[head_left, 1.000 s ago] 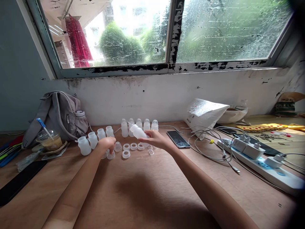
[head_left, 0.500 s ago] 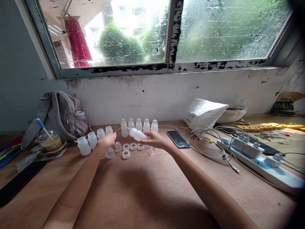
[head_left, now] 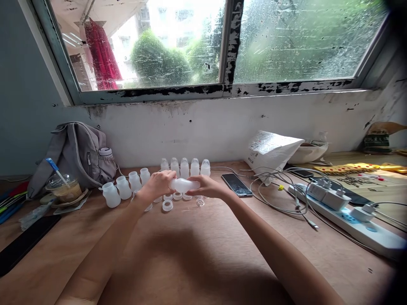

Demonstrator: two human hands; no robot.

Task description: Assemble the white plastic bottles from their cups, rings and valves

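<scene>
My right hand is closed around the base end of a frosted white baby bottle, held on its side above the table. At the bottle's other end my left hand is closed, its fingertips against the neck. Whatever these fingers may hold is hidden. Below both hands lie several white screw rings, partly covered. Clear domed caps show beside my left wrist. Open frosted bottles stand to the left, and a row of capped bottles stands behind my hands. Thin clear rings lie under my right hand.
A phone lies right of my hands, beside tangled white cables and a power strip. A silver-white pouch stands behind. On the left are a grey backpack, an iced drink cup and a black phone-like slab.
My left hand has risen from the clear caps and moved right to the bottle's neck. My right hand has turned the bottle from a slant to nearly level.
</scene>
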